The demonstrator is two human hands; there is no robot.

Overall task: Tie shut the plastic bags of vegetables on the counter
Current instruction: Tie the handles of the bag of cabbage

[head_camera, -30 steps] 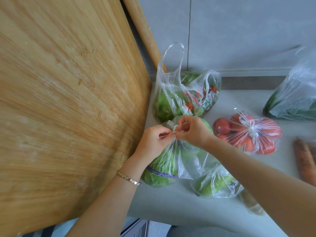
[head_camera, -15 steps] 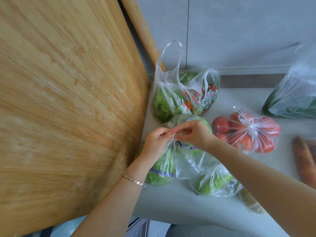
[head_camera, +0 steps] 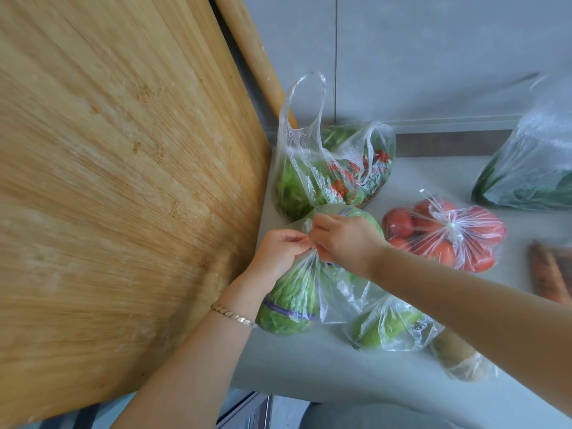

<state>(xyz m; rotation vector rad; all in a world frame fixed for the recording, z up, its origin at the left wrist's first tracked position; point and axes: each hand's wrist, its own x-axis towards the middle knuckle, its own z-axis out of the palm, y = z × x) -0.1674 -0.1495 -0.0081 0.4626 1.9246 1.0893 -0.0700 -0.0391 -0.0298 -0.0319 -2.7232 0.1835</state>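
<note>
- As they did half a second ago, the left hand (head_camera: 278,252) and right hand (head_camera: 346,239) meet at the gathered neck of the clear plastic bag of green lettuce (head_camera: 291,298). Both pinch its twisted plastic, and the right fingers now reach slightly higher over a puffed loop.
- That bag lies on the pale grey counter (head_camera: 309,366), near left, against the big bamboo cutting board (head_camera: 123,181).
- Just beyond it, an open clear bag of greens with red print (head_camera: 312,168) stands with one handle up.
- To the right lie a knotted bag of red tomatoes (head_camera: 445,236) and, farther off, a bag of dark leaves (head_camera: 532,168).
- The right forearm crosses above a small bag of pale green vegetables (head_camera: 387,326).
- Orange carrots (head_camera: 548,274) lie at the right edge.
</note>
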